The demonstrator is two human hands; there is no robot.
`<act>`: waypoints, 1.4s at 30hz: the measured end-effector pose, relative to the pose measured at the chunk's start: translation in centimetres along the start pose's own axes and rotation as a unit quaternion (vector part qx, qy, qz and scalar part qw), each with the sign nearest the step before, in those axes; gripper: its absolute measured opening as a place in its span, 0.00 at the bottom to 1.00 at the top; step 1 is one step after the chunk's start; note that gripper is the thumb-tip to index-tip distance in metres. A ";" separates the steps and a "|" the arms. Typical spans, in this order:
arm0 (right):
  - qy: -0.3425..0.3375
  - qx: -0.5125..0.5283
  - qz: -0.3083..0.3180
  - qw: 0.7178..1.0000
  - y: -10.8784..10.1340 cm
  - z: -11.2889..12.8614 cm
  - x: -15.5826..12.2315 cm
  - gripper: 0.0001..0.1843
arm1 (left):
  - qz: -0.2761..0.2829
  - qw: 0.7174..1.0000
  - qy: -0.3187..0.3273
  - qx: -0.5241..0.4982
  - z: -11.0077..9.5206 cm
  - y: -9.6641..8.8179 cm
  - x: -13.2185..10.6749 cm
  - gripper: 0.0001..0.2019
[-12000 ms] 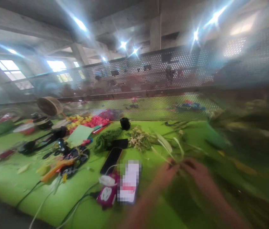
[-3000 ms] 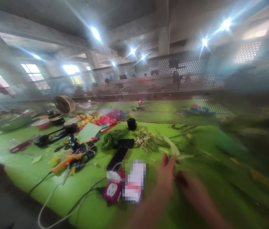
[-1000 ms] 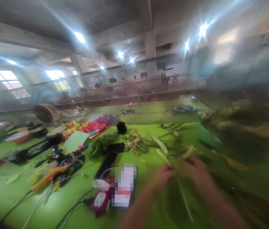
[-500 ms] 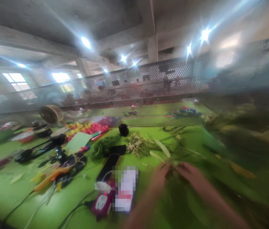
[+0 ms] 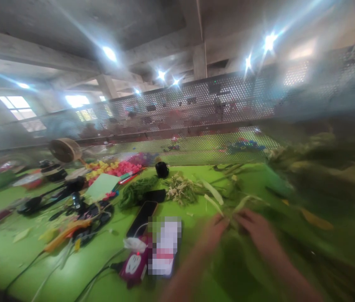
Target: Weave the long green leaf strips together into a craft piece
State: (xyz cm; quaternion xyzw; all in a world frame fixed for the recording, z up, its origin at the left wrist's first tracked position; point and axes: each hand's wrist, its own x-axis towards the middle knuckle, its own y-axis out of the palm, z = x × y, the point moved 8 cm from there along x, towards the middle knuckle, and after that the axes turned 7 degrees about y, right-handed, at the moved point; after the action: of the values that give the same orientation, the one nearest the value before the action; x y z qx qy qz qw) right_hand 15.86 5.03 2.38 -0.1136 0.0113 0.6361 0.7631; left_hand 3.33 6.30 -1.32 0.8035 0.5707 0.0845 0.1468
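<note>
Clearly blurred, our left hand (image 5: 214,228) and right hand (image 5: 254,226) pinch together on long pale-green leaf strips (image 5: 227,205) near the bright green table (image 5: 23,260) right edge; we'd keep fingertips close, pulling evenly.

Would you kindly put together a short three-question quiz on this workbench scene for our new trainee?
1. True or false: the left hand and right hand meet at a bunch of green leaves.
2. What lies directly left of the blurred card: A) a magenta power bank, B) a black cup, C) a fan?
3. What colour is the table cover?

Key: 1. True. 2. A. 3. Bright green.
</note>
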 end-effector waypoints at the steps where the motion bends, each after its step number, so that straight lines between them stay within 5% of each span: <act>1: -0.010 -0.029 -0.005 1.000 -0.2 0.0 0.0 0.12 | -0.003 1.000 0.012 0.027 -0.1 -0.2 0.1 0.16; 6: -0.088 -0.206 -0.076 0.972 -1.6 0.5 -0.1 0.12 | -0.018 0.978 0.089 0.189 -1.1 -0.8 0.5 0.12; 13: -0.193 -0.191 -0.005 0.962 0.8 1.4 -0.8 0.11 | 0.065 0.957 0.102 0.264 -0.9 1.6 -0.4 0.13; 23: -0.141 -0.109 -0.077 0.981 -1.0 2.0 -1.4 0.08 | 0.131 0.968 0.048 0.208 1.4 2.9 -1.3 0.08; 29: -0.165 -0.139 -0.130 0.968 -2.3 2.2 -1.9 0.14 | -0.002 0.987 0.036 0.159 -0.2 0.3 0.0 0.14; 32: -0.117 -0.154 -0.075 0.978 -1.5 1.1 -1.1 0.14 | -0.056 0.990 0.043 0.123 -0.7 -1.2 0.3 0.18; 36: -0.072 -0.099 0.023 0.992 0.3 -0.2 -0.1 0.18 | -0.044 0.997 0.039 0.055 0.0 -1.0 0.3 0.21; 42: -0.055 -0.102 0.015 0.993 0.3 -0.4 0.1 0.16 | 0.005 1.000 0.008 -0.015 0.8 0.2 0.4 0.16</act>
State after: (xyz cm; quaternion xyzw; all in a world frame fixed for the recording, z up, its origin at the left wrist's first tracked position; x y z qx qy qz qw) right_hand 15.60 5.06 1.93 -0.1560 -0.0939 0.6504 0.7375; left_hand 3.88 6.46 -2.01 0.8034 0.5666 0.1003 0.1534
